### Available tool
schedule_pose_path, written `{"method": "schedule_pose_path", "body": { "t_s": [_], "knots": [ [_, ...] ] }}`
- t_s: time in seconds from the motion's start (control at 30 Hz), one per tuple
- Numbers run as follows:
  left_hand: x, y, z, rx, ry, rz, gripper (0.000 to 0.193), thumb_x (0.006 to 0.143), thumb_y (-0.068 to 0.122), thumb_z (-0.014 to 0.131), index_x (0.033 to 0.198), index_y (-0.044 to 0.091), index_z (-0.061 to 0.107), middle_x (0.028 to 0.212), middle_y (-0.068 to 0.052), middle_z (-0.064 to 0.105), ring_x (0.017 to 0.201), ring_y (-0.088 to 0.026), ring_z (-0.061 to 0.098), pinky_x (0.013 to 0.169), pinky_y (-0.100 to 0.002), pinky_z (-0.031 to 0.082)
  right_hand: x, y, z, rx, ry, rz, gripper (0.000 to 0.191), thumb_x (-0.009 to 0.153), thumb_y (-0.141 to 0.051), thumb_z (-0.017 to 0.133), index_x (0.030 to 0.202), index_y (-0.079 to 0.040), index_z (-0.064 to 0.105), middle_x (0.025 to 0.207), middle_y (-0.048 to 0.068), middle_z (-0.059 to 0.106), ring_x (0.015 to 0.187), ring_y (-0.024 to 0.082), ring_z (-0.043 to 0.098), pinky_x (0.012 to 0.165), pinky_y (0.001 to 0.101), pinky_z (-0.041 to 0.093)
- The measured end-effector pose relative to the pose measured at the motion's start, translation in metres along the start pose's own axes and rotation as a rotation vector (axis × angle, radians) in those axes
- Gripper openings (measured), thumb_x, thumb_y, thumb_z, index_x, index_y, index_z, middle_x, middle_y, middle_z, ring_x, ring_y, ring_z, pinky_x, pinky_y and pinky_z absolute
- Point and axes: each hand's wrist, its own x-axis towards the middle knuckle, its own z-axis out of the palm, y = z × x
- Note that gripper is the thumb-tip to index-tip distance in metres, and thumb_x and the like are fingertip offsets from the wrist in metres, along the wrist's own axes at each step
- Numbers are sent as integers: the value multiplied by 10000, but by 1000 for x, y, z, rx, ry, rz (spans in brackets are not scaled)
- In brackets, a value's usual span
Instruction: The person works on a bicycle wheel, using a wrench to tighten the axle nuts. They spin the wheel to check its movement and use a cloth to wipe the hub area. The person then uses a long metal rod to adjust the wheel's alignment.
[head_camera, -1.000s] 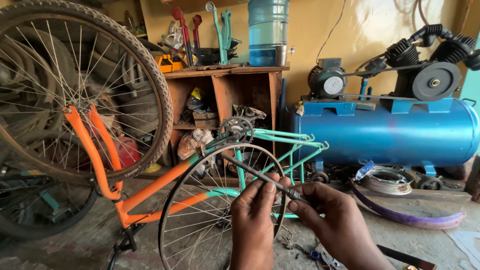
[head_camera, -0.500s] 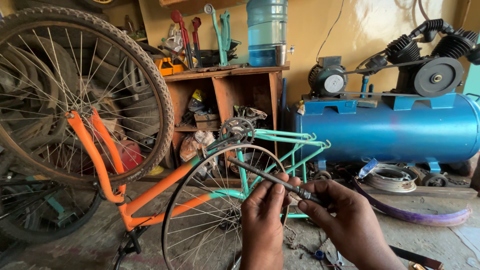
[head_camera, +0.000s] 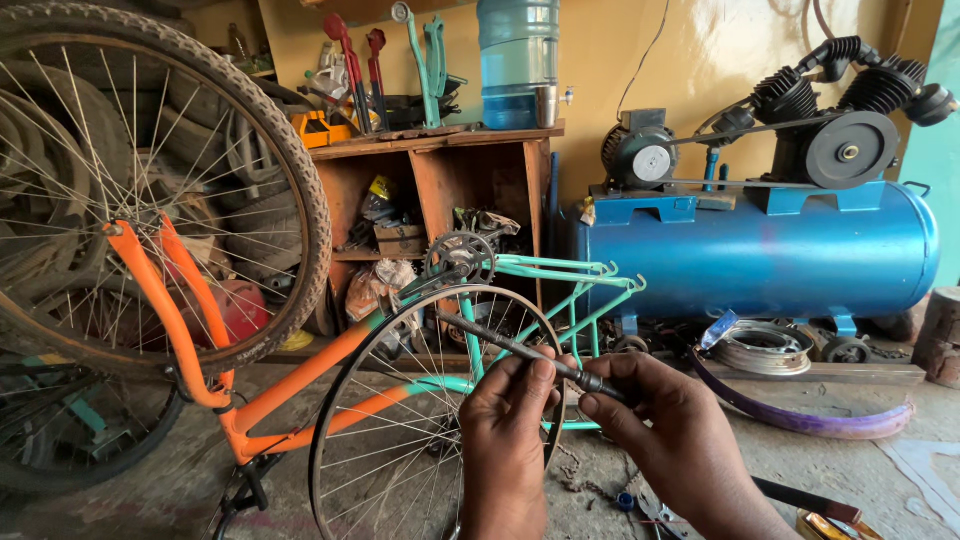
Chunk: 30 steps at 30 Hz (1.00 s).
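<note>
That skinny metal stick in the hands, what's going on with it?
A person is holding a thin dark metal rod in both bare hands. The left hand pinches its middle, and the right hand grips the thicker end with its fingers. Right behind the hands stands a bare spoked wheel rim, beside an upside-down orange bicycle frame. A big blue air compressor sits by the wall.
</note>
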Motion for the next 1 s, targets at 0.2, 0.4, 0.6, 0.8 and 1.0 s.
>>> {"method": "schedule_pose_path", "body": {
  "t_s": [0.2,0.4,0.6,0.8,1.0],
  "knots": [
    [-2,2,0,-4,42,-30,197,882,224,766,916,30,773,771,-39,714,726,-121,579,716,-292,477,-1,-3,-1,-16,9,62,354,854,-179,794,1185,-72,732,906,40,788,779,90,656,704,270,561],
    [0,3,2,18,59,-41,201,867,238,773,880,39,748,757,-27,697,728,-121,583,708,-290,483,-1,-5,-2,-6,3,51,393,845,-176,776,1223,-82,722,923,33,795,813,71,689,721,258,577],
    [-1,3,1,22,38,-28,204,874,246,765,882,43,742,766,-24,694,742,-122,585,722,-298,482,-1,-6,-3,-48,9,56,373,853,-189,792,1206,-81,734,911,34,796,791,80,673,717,263,572],
    [-1,5,2,41,29,-31,212,879,260,756,889,49,746,774,-19,697,756,-119,586,734,-301,482,0,-4,-4,2,-3,21,373,830,-139,760,1196,-70,732,931,31,793,811,73,678,729,260,576],
    [-2,4,1,25,45,-38,212,872,255,771,884,46,738,775,-19,691,748,-114,578,725,-299,479,0,-1,-3,-1,-4,8,351,842,-130,754,1185,-61,730,936,30,795,814,75,676,737,259,573]
  ]
}}
